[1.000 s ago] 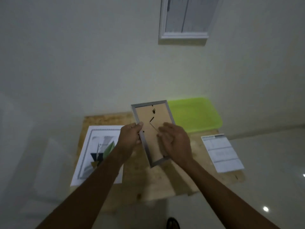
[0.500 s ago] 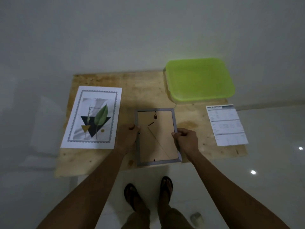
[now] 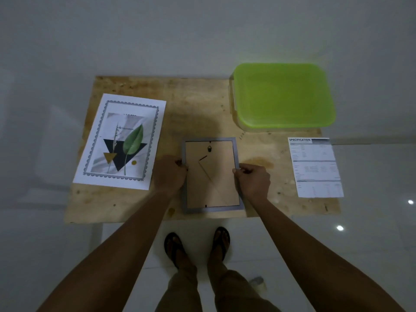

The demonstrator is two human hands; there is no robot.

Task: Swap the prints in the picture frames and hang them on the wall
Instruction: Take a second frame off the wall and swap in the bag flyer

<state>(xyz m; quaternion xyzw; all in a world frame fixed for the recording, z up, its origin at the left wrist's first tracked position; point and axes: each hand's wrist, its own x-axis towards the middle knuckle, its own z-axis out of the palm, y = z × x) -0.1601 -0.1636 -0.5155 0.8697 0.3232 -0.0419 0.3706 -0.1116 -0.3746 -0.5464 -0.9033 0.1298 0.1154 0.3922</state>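
Landing: the picture frame is down. A second ago it was up in the air and tilted in front of the wall. Now it lies flat and square on the plywood worktop, close to the near edge, with its back facing up
Back of frame: the brown backing board is still seated, with the hanger loop at the top and the folding strut lying across it
Meaning for the task: by my read the carrying is done and opening the back comes next, since the print inside has not come out yet
Left hand: it sits at the left rail at mid-height, fingers curled in tight with their tips gripping the frame's edge
Right hand: it mirrors the left, with fingers narrowly bent and pinching the right rail between thumb and forefinger
Leaf print: it lies loose on the worktop just beside the left hand, in the same spot as half a second ago, waiting its turn
Specification sheet: it lies at the right end of the worktop, well apart from the frame
Green-lidded box: it sits at the far right corner, lid on, untouched
Next move: my guess is the fingers let go of the rails and go for the backing clips
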